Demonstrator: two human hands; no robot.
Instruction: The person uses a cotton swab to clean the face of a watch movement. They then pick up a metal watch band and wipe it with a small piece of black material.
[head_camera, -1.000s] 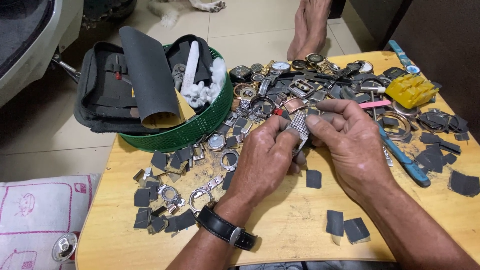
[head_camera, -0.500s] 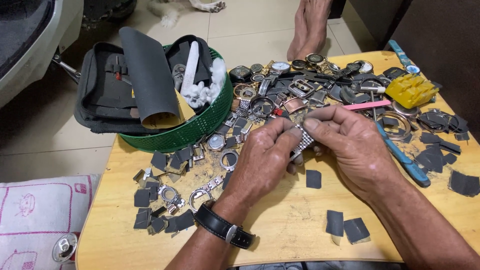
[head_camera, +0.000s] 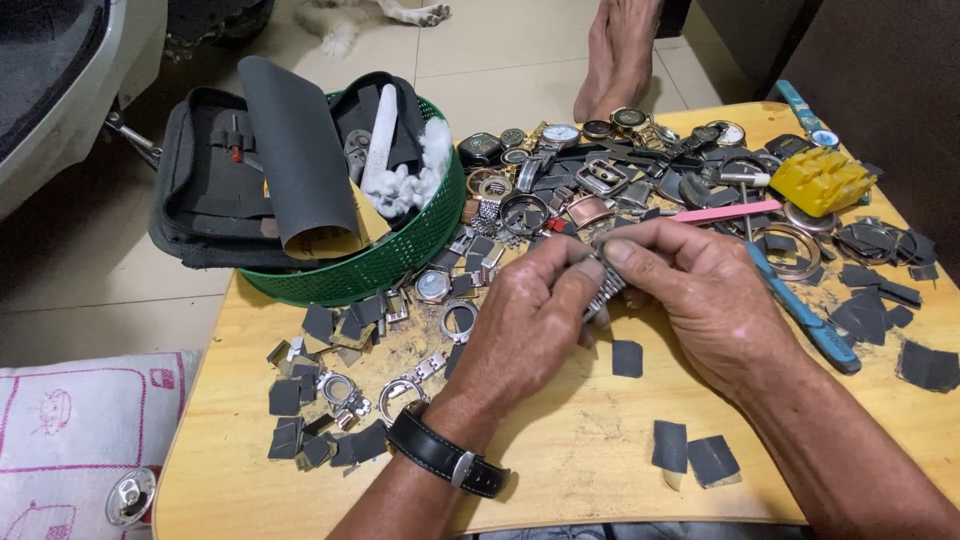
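Surface (head_camera: 560, 470): pale wood, matt, dusted with dark grit near the middle; metal watch bracelet (head_camera: 603, 290) between the fingers of both hands: brushed steel links, dull sheen; loose watch cases (head_camera: 590, 180): metal, silver and gold tones, some glossy, with glass faces; dark squares (head_camera: 627, 357): abrasive paper, matt grey, rough; rolled sheet (head_camera: 300, 150): same abrasive paper, tan paper backing; basket (head_camera: 400, 255): green plastic mesh, slightly glossy; wad (head_camera: 415, 180): white cotton, fluffy; pouch (head_camera: 200, 190): black cloth, matt; wrist strap (head_camera: 445, 455): black leather, smooth, metal buckle; yellow block (head_camera: 820, 180): plastic; cushion (head_camera: 70, 430): printed cloth.
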